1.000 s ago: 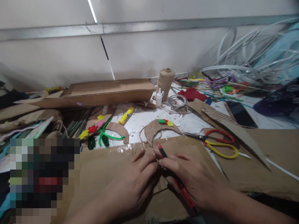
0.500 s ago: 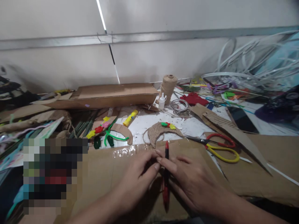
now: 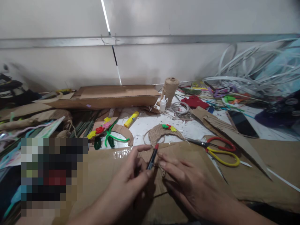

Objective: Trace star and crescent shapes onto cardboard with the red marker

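Note:
My left hand (image 3: 133,175) is closed around a black marker with a red end (image 3: 152,158), which tilts up and to the right. Facing it, my right hand (image 3: 187,178) has its fingertips closed on a short piece of brown twine (image 3: 162,170). Both hands are over a large cardboard sheet (image 3: 100,187) with clear tape along its far edge. Just past my fingertips sits a twine-covered crescent (image 3: 156,132) with small green, red and yellow flowers. To the right, scissors (image 3: 217,148) with red and yellow handles rest open on the cardboard.
A yellow glue stick (image 3: 131,119), a white glue bottle (image 3: 163,104) and a twine spool (image 3: 170,90) stand or lie farther back. A long cardboard box (image 3: 117,97) runs along the wall. A phone (image 3: 243,123) and cardboard strips are at right; pipe-cleaner flowers (image 3: 99,129) at left.
The marker has gone from upright by my right hand to tilted in my left hand. My hands have moved apart a little, and the piece of twine now shows at my right fingertips.

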`<state>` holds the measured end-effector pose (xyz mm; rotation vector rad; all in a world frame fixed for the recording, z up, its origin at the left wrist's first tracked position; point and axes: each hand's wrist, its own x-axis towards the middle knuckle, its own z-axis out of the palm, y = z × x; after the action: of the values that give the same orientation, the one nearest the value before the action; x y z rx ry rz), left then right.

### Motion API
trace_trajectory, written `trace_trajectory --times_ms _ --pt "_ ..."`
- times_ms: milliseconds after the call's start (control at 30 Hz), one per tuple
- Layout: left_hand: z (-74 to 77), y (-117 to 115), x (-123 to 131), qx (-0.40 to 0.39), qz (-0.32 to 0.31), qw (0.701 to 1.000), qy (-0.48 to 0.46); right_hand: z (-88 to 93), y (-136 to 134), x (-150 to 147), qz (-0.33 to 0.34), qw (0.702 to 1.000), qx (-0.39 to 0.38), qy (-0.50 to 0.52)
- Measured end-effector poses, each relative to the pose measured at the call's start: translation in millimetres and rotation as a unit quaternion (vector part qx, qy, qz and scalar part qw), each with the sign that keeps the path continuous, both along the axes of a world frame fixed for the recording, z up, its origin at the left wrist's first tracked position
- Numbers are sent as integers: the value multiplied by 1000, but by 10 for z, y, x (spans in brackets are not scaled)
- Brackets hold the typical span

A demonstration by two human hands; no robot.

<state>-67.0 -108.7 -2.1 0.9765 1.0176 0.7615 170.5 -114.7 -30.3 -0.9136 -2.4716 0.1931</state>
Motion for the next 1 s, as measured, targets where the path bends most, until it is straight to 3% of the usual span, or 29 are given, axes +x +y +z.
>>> trace_trajectory --times_ms 100,200,367,467,600,800,1000 --pt "141 29 -153 -21 19 1000 -1 -8 -2 5 -15 999 -14 29" --pt "162 81 -256 -29 40 999 -3 14 0 7 -11 999 -48 20" --pt "93 166 -308 -3 14 998 -57 74 15 10 3 999 -43 8" --pt "34 169 -298 -26 37 993 -107 80 25 16 3 1000 -23 4" --pt "-17 152 -256 -9 -26 999 -45 41 24 28 3 1000 -26 -10" --pt "-89 228 -23 -68 96 988 -97 -32 18 62 5 1000 2 -21" --pt "-203 357 27 -30 86 995 -44 -60 65 70 9 999 31 -27"
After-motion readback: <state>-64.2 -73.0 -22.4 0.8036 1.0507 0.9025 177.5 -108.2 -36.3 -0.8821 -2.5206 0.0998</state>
